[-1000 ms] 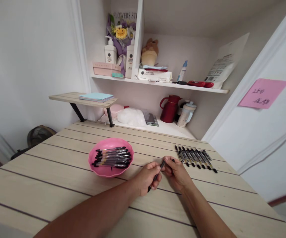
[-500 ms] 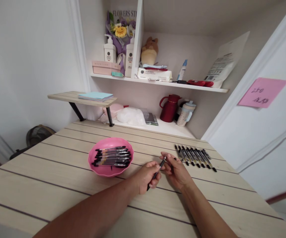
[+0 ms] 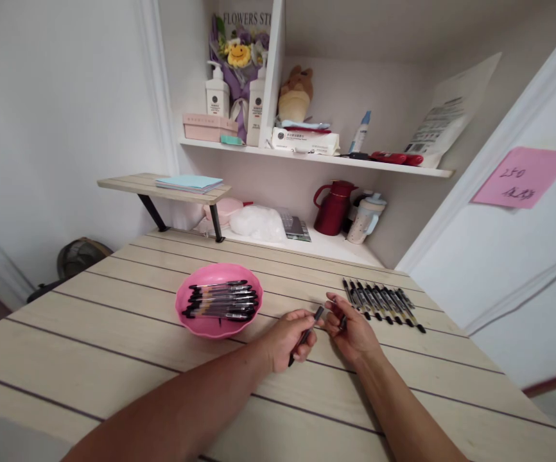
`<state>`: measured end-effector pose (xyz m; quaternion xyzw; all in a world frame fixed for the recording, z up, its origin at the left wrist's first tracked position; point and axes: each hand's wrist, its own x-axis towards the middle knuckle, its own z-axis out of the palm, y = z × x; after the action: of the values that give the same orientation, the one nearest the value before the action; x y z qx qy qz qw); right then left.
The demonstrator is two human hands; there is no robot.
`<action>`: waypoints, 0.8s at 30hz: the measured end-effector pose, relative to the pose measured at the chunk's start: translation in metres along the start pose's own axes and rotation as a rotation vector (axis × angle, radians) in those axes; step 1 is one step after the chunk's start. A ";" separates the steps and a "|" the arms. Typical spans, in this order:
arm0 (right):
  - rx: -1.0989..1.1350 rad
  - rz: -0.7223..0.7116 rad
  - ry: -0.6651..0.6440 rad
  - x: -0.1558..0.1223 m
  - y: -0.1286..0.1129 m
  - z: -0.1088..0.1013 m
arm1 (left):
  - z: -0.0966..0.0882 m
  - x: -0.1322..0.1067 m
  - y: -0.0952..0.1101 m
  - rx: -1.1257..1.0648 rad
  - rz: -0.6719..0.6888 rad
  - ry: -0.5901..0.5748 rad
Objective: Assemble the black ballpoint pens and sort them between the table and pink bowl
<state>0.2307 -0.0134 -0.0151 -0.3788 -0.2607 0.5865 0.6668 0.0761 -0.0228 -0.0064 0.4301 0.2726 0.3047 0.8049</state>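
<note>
My left hand (image 3: 291, 340) is closed round a black pen (image 3: 307, 332), which slants with its upper end toward my right hand. My right hand (image 3: 350, 330) is curled just beside that end, its fingers closed on a small black piece (image 3: 343, 322) that looks like a pen cap; most of it is hidden. A small gap shows between the pen's end and the right fingers. To the left, a pink bowl (image 3: 186, 328) with a wavy rim holds several pens (image 3: 223, 300) with black ends. Right of my hands, a row of several pens (image 3: 381, 303) lies side by side on the table.
The slatted wooden table (image 3: 128, 340) carries a small raised shelf (image 3: 133, 184) with blue paper (image 3: 189, 184). Behind stand a red jug (image 3: 334, 208) and a pale cup (image 3: 365, 219), near a white plastic bag (image 3: 257, 224). A pink note (image 3: 526, 178) hangs at right.
My right hand has drawn slightly right, away from the pen's upper end. The pen stays in my left hand. The whole view has shifted slightly.
</note>
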 end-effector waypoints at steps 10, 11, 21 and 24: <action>0.194 0.042 0.025 -0.011 0.010 0.017 | 0.012 0.006 -0.013 0.083 0.198 0.290; 0.221 0.052 0.018 -0.013 0.012 0.020 | 0.014 0.008 -0.014 0.097 0.223 0.303; 0.281 0.117 0.015 -0.023 0.023 0.033 | 0.013 0.019 -0.023 0.307 0.291 0.418; 0.280 0.115 0.007 -0.023 0.022 0.034 | 0.013 0.022 -0.025 0.349 0.300 0.424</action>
<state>0.1870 -0.0282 -0.0107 -0.2984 -0.1523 0.6529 0.6793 0.1065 -0.0247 -0.0258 0.5242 0.4161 0.4518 0.5899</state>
